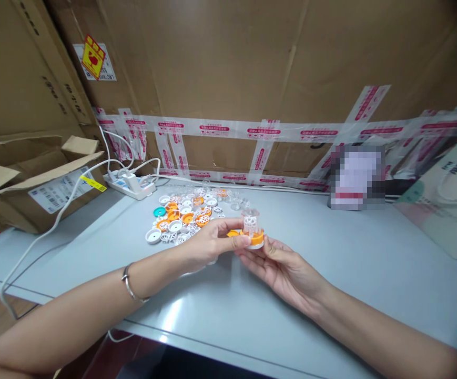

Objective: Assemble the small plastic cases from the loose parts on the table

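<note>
Above the table, both my hands grip one small plastic assembly (255, 237). It has an orange ring on a white base, with a clear upright part and white pieces inside on top. My left hand (216, 239) pinches it from the left between thumb and fingers. From the right and below, my right hand (283, 266) supports it, thumb against the orange ring. Just behind my left hand lies a pile of loose parts: white round caps (153, 236), orange rings (188, 218), small white spoked pieces and clear pieces. A teal disc (159, 211) lies at the pile's left side.
An open cardboard box (34, 195) stands at the left. Beside it is a white power strip (129, 184) with cables running over the table's left edge. A large taped carton (212, 68) forms the back wall. A blurred-out upright object (356, 179) and a paper bag (449, 195) stand right.
</note>
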A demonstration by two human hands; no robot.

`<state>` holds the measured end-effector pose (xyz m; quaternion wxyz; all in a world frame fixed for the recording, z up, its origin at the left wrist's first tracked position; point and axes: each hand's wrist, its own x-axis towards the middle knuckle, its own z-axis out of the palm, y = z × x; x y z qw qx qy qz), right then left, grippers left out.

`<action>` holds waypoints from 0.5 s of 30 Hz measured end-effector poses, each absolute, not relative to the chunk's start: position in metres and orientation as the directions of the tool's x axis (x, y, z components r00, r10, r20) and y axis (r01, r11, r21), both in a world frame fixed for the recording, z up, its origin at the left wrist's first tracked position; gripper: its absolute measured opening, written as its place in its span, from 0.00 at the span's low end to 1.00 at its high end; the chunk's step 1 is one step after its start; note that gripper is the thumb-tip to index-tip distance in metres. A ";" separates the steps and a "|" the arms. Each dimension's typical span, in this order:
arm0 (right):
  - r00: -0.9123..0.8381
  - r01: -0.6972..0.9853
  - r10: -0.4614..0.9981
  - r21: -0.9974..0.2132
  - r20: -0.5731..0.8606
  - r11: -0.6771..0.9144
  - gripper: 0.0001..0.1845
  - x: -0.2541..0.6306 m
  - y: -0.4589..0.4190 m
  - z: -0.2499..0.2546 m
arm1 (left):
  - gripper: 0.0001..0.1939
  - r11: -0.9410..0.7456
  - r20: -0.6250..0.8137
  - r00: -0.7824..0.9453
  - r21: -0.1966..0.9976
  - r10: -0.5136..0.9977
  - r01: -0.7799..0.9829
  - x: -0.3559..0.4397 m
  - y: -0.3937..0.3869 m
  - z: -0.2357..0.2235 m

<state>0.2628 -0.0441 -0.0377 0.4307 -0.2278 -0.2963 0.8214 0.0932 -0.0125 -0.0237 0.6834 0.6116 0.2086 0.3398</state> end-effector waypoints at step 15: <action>-0.298 -0.297 0.946 -0.930 -0.125 -0.217 0.30 0.269 -0.033 -0.036 | 0.24 -0.441 0.305 0.476 0.874 0.825 0.203 0.095 -0.010 -0.034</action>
